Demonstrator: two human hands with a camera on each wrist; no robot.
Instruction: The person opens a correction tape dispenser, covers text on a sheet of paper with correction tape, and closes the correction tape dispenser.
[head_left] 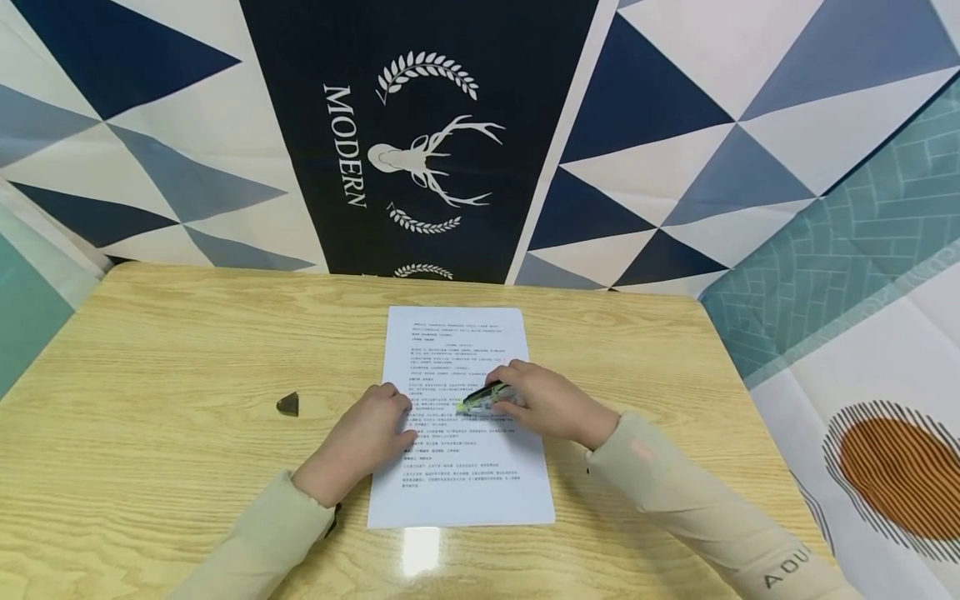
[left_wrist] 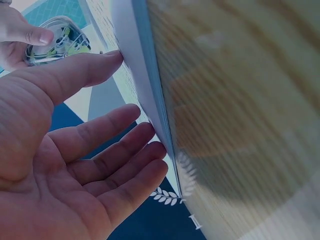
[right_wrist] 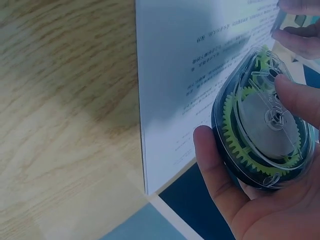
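Note:
A stack of printed paper (head_left: 465,507) lies on the wooden table, its short lines of text facing up. My right hand (head_left: 553,404) holds a correction tape (head_left: 480,400) over the middle of the page, its tip at the text. In the right wrist view, the clear casing of the correction tape (right_wrist: 265,127) shows green gears, pinched between thumb and fingers. With loosely bent fingers, my left hand (head_left: 367,435) rests at the left edge of the sheets. In the left wrist view, the thumb and fingertips touch the paper's surface (left_wrist: 131,40); the palm holds nothing.
A small dark cap (head_left: 288,405) lies on the table (head_left: 187,350) left of the paper. Behind the table's far edge hangs a patterned cloth (head_left: 420,167) with a deer head and triangles. Light reflects off the tabletop near the front.

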